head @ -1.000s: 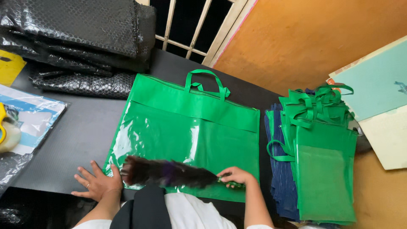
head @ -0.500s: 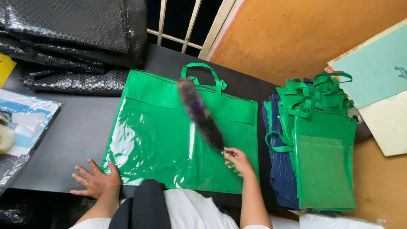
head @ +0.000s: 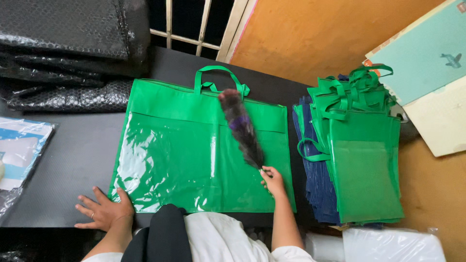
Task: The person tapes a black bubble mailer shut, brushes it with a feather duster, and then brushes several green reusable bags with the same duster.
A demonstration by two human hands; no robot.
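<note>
Green bag (head: 194,155) lies under the feather duster (head: 241,127) gripped by right fingers (head: 270,175); left fingers (head: 90,206) spread wide at its corner.

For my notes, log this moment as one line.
right hand: grips feather duster on green bag | left hand: flat, bag's near corner | stacked green bags right

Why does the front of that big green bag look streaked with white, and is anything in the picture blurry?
Head view: the white streaks are glare off the clear plastic panel of the green bag; the feather duster in the right hand is slightly motion-blurred; the black bubble wrap glints too; the left hand looks sharp.
</note>
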